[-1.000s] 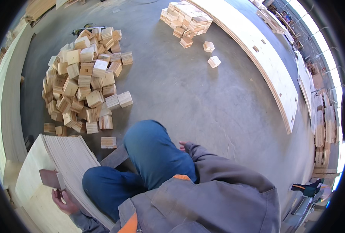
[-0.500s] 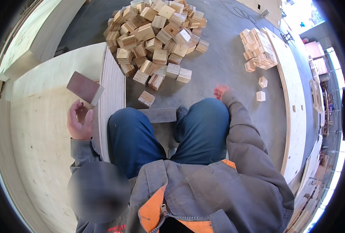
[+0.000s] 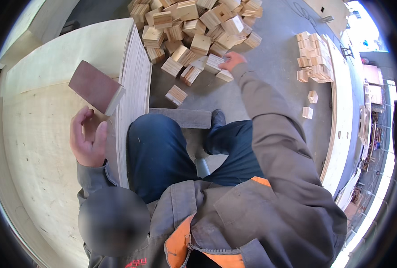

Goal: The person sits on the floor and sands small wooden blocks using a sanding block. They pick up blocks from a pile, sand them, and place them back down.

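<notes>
My left hand (image 3: 89,138) rests on the pale plywood stack beside me, fingers curved and apart, holding nothing. Just beyond its fingertips lies a rectangular block with a reddish-brown, sandpaper-like face (image 3: 93,87) and a pale edge, tilted on the stack's edge. My right arm stretches forward to the near side of a block pile. There my right hand (image 3: 235,61) has its fingers on a small plywood block (image 3: 225,75), hiding its upper part; the grip looks closed on it. Another plywood block (image 3: 213,64) sits against its left.
A loose heap of plywood blocks (image 3: 200,43) covers the floor ahead. One block (image 3: 176,95) lies apart, near a grey beam (image 3: 180,118) by my feet. Neatly stacked blocks (image 3: 314,58) stand at right beside a long panel (image 3: 334,129), with two single blocks nearby.
My right hand has moved from beside my right knee forward to the block at the heap's near edge. My left hand stays by the reddish-brown block. The view has shifted slightly.
</notes>
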